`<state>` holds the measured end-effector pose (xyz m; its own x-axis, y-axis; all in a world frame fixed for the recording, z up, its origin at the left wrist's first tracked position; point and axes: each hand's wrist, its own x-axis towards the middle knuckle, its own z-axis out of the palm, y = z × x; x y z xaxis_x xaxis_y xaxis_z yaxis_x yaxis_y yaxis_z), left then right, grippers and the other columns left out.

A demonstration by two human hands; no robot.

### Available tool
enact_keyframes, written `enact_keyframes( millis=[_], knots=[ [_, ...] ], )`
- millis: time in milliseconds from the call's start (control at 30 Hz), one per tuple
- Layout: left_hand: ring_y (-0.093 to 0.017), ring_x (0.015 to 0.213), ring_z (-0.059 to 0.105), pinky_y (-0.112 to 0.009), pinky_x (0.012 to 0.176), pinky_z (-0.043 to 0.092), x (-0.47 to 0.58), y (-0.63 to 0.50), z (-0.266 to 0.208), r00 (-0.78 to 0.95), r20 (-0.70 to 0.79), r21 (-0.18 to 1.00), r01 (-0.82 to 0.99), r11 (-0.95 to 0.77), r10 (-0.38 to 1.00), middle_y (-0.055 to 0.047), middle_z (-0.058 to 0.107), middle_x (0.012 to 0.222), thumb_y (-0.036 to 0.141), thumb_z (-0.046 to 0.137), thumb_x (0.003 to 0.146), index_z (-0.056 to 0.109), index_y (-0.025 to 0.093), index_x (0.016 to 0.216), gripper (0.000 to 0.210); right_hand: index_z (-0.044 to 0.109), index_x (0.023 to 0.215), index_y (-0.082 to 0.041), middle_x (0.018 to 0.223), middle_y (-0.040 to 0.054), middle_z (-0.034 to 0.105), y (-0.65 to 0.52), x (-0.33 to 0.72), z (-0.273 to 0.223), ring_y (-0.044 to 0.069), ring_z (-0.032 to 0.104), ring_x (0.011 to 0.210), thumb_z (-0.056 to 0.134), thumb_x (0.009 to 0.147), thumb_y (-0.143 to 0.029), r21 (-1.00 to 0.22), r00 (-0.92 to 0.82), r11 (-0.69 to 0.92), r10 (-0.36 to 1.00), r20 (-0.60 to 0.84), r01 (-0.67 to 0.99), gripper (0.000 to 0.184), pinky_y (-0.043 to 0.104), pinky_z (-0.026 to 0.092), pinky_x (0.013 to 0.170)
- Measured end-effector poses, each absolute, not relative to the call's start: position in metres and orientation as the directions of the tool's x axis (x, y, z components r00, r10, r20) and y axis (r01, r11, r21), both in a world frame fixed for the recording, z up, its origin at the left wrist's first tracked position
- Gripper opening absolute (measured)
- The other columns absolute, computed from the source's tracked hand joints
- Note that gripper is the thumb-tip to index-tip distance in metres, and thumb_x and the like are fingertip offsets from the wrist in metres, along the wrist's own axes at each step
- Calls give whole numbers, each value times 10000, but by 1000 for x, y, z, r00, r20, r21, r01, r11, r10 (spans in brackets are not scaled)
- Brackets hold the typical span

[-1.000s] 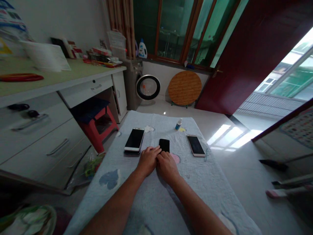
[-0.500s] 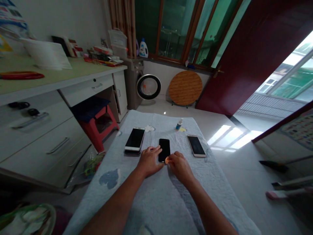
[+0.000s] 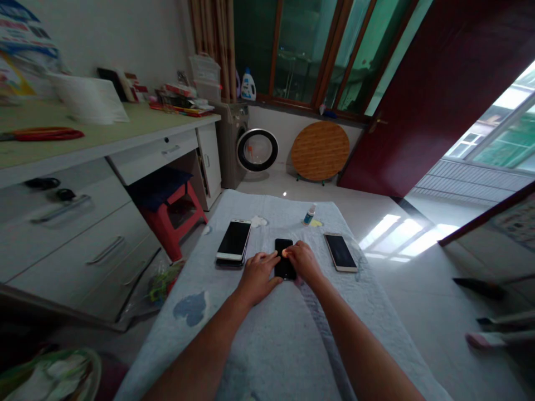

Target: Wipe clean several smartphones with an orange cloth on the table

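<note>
A: Where's the black phone?
B: Lying screen up in the middle of the counter, between both hands.
A: What's the left hand doing?
B: Resting spread out, fingertips at the phone's left edge and thumb by its lower corner, not closed round it. It sits much as it did half a second ago.
A: And the right hand?
B: Pinching an orange bit over the upper part of the screen. Half a second ago that bit was down at the lower right corner.
A: A second ago?
B: Both hands were together over the phone's lower end, with the bit out of sight.
A: Anything else moved?
B: No. The white phone lies to the left on top of a dark one, the pale-rimmed phone to the right, and the bottle stands farther back, all as before.
</note>
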<state>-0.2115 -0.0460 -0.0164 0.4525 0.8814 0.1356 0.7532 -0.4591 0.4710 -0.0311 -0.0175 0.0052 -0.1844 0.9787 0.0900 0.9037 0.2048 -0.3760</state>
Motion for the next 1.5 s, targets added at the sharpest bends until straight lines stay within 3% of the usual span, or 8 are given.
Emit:
enact_keyframes(
  millis=[200,400,567,833,1100,1267,1400,1500],
  knots=[
    [-266,1246,403,-431,1032,331,-212,-46,-15,451,123,479,753,-451,884,-16,466,1442,375,666,790,510,264,1321,564,721,1010,-189,932,85,627,24,-35,3,166,549,924,484,904,-176,-246,-107,124,991,84,961,260,230,359,832],
    [-271,1232,416,-437,1016,348,-212,-44,-17,452,125,487,748,-451,884,-19,469,1438,370,678,786,507,258,1311,563,718,1016,-200,967,96,608,32,-46,0,176,535,923,456,924,-199,-233,-101,121,990,99,965,277,250,360,823],
    [-266,1230,448,-419,1024,358,-212,-45,-19,423,162,536,721,-440,891,-88,528,1345,337,690,766,406,212,1363,673,708,1028,-216,947,88,571,13,-51,1,177,503,900,425,948,-217,-228,-241,266,961,135,937,294,264,352,825],
    [-290,1324,382,-457,1063,328,-211,-46,-29,391,226,547,707,-448,892,-135,386,1459,307,677,760,157,203,1462,879,696,1000,-217,893,41,530,-35,-45,7,153,460,817,503,925,-222,-251,-433,450,893,124,857,208,250,341,741],
    [-297,1342,351,-454,1062,329,-211,-47,-25,369,206,533,734,-420,906,-155,344,1480,340,655,762,100,197,1479,918,722,897,-222,841,23,506,-55,-36,19,132,440,782,521,924,-214,-277,-618,609,783,63,743,203,243,312,694],
    [-298,1359,319,-457,1077,310,-211,-47,-30,367,232,526,731,-434,901,-144,333,1483,337,667,762,89,207,1478,929,737,945,-248,870,39,527,-27,-41,20,153,462,819,564,901,-248,-253,-544,540,837,59,803,179,259,332,734],
    [-301,1348,331,-462,1070,317,-212,-48,-28,364,222,530,734,-425,905,-135,321,1491,330,668,757,76,224,1477,938,732,971,-240,921,70,553,3,-47,16,176,482,855,504,926,-237,-197,-405,410,912,64,891,232,269,347,759],
    [-302,1348,332,-466,1067,319,-211,-48,-26,363,215,541,729,-420,907,-135,320,1490,321,672,749,63,228,1477,953,721,1001,-235,943,81,554,14,-50,14,184,483,875,473,938,-227,-193,-395,395,918,44,898,256,271,355,776]
  ],
)
